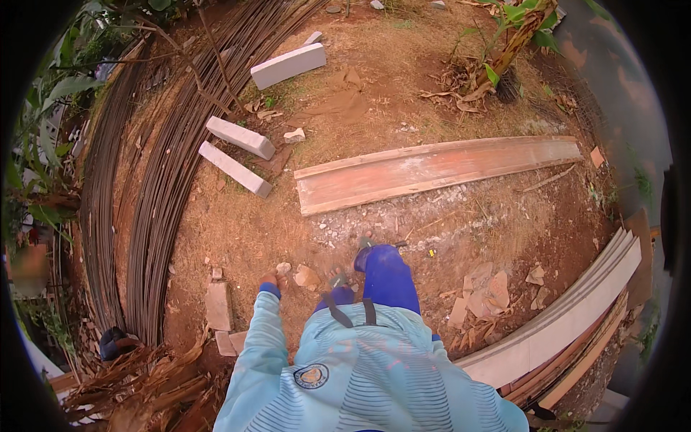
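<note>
My left hand (268, 279) hangs low beside my left leg, past a light blue sleeve with a dark blue cuff. Its fingers are too small and foreshortened to make out. Nearest to it lie a small pale stone (283, 268) and a larger broken chunk (307, 277) on the soil. My right hand is hidden behind my body; just a bit of its blue cuff shows. Ahead of my feet (366, 240) a long shallow wooden trough (403, 176), with raised side boards and white dust, rests on the ground.
Long thin metal rods (169, 169) run along the left. Pale blocks (288, 66) lie ahead left. Stacked long boards (568, 324) curve along my right side. Broken slabs (489, 291), a brick (218, 306) and a small yellow-black item (432, 253) lie nearby. A plant trunk (515, 47) stands far right.
</note>
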Demonstrator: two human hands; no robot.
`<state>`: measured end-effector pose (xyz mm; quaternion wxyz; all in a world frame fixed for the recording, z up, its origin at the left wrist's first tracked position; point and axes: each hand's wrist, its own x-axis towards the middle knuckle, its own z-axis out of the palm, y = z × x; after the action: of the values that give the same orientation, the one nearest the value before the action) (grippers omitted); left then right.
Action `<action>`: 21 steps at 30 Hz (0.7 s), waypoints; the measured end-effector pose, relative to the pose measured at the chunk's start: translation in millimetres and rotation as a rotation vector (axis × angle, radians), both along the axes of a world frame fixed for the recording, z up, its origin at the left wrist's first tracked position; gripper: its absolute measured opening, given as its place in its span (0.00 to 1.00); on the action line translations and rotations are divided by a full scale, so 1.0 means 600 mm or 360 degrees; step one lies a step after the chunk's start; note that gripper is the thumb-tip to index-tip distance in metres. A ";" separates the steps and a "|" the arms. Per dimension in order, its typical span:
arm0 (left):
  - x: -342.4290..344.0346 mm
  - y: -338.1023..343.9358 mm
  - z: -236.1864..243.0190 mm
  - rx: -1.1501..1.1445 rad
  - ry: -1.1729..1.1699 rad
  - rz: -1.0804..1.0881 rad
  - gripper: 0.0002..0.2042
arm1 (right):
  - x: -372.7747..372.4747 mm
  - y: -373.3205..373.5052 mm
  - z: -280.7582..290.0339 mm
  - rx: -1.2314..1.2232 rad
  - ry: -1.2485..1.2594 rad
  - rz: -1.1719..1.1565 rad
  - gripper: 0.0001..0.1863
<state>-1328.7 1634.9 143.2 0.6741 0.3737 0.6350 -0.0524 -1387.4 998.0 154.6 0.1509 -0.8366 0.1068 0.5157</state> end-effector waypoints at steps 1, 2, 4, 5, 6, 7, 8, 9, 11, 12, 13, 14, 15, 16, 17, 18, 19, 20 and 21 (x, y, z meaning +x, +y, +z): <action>0.057 -0.001 0.010 0.0020 -0.0002 -0.0075 0.13 | -0.008 0.008 0.000 -0.0006 0.0001 -0.0073 0.22; 0.112 -0.006 0.019 0.0038 -0.0002 -0.0147 0.13 | -0.012 0.017 -0.002 -0.0019 0.0002 -0.0145 0.22; 0.160 0.022 0.023 0.0049 0.0013 -0.0208 0.13 | 0.010 0.054 -0.018 0.0005 0.0032 -0.0175 0.21; 0.179 0.028 0.022 0.0086 0.0048 -0.0280 0.13 | 0.022 0.071 -0.025 0.0011 0.0041 -0.0192 0.20; 0.213 0.021 0.023 0.0111 0.0083 -0.0373 0.12 | 0.031 0.088 -0.027 0.0009 0.0059 -0.0234 0.20; 0.244 0.020 0.022 0.0149 0.0118 -0.0456 0.12 | 0.049 0.111 -0.033 0.0021 0.0068 -0.0273 0.19; 0.271 0.019 0.016 0.0101 0.0168 -0.0483 0.13 | 0.072 0.132 -0.037 0.0035 0.0086 -0.0322 0.19; 0.292 0.014 0.010 0.0129 0.0179 -0.0626 0.13 | 0.099 0.152 -0.042 0.0042 0.0109 -0.0371 0.18; 0.328 0.025 0.007 0.0202 0.0214 -0.0912 0.13 | 0.191 0.202 -0.002 0.0186 0.0269 -0.0444 0.18; 0.345 0.034 0.002 0.0224 0.0254 -0.1036 0.13 | 0.208 0.208 -0.002 0.0245 0.0283 -0.0420 0.18; 0.360 0.043 -0.012 0.0194 0.0307 -0.1037 0.13 | 0.221 0.205 -0.009 0.0251 0.0248 -0.0112 0.19; 0.380 0.059 -0.033 0.0172 0.0351 -0.1032 0.13 | 0.235 0.204 -0.016 0.0260 0.0193 0.0191 0.19; 0.401 0.070 -0.057 0.0150 0.0392 -0.1026 0.12 | 0.247 0.203 -0.022 0.0246 0.0258 0.0225 0.19; 0.443 0.067 -0.063 0.0154 0.0356 -0.1007 0.12 | 0.261 0.198 -0.021 0.0216 0.0314 0.0253 0.20; 0.487 0.073 -0.069 0.0178 0.0335 -0.1006 0.12 | 0.284 0.197 -0.022 0.0204 0.0365 0.0302 0.20; 0.522 0.084 -0.080 0.0209 0.0326 -0.0997 0.12 | 0.323 0.189 -0.004 0.0434 0.0220 0.0464 0.18; 0.543 0.091 -0.107 0.0217 0.0335 -0.0988 0.12 | 0.363 0.194 0.020 0.0363 0.0477 -0.0176 0.16; 0.559 0.098 -0.144 0.0225 0.0326 -0.0974 0.12 | 0.404 0.203 0.046 0.0241 0.0724 -0.0820 0.15; 0.584 0.105 -0.187 0.0230 0.0301 -0.0972 0.11 | 0.432 0.209 0.069 0.0079 0.0923 -0.1480 0.14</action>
<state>-978.5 1697.8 31.0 0.5369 0.5872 0.5556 -0.2414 -1128.1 1123.6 196.3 0.3470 -0.5210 0.4905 0.6063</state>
